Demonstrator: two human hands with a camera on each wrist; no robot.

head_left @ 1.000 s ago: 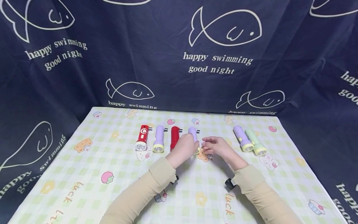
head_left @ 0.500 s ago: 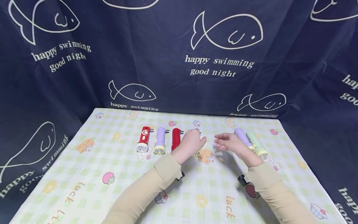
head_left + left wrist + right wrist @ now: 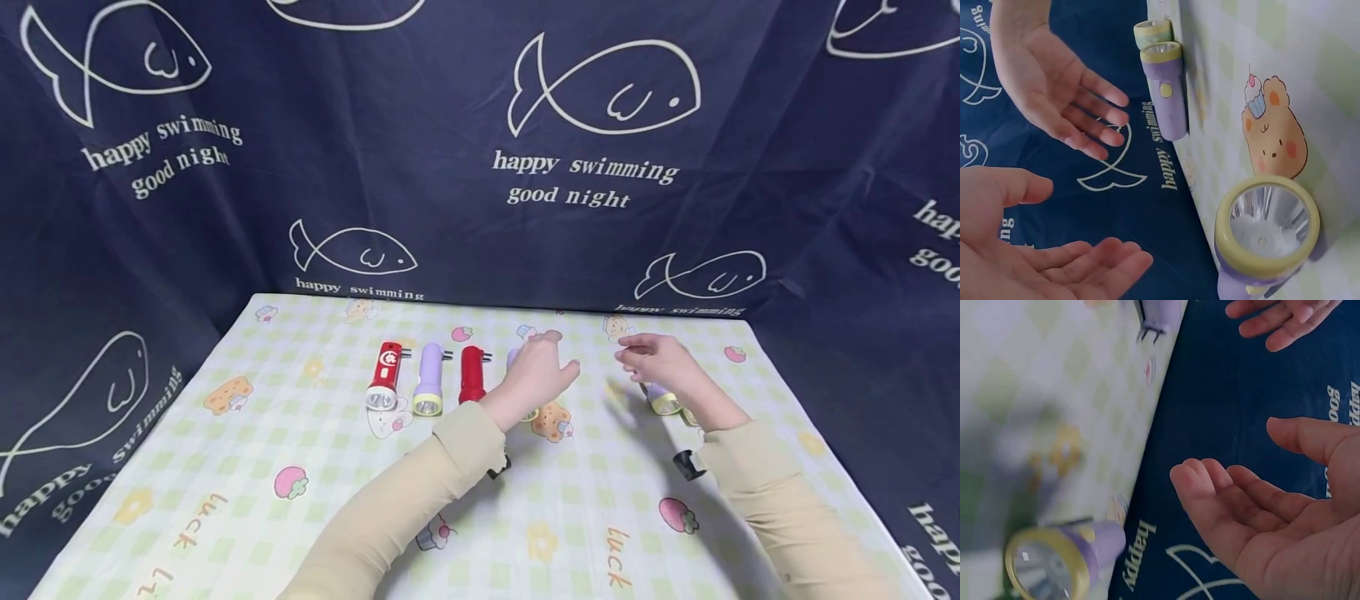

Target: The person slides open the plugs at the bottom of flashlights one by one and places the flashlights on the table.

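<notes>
My left hand hovers above a purple flashlight with a yellow rim, partly hiding it in the head view. Its fingers are spread and hold nothing. Farther right, my right hand is raised over another purple flashlight and a green flashlight, covering much of both. Its fingers are loosely bent around nothing, as the right wrist view shows. Left of my left hand lie a red flashlight, a purple flashlight and a red-and-white flashlight, side by side with plug prongs pointing right.
A checked, cartoon-print cloth covers the table. Behind and beside it hangs a dark blue curtain with white fish drawings. A gap of bare cloth separates the row of flashlights from the pair at the right.
Both hands have lifted and moved right. My left hand has come off the fourth flashlight in the row; my right hand has gone from beside it to above the right-hand pair.
</notes>
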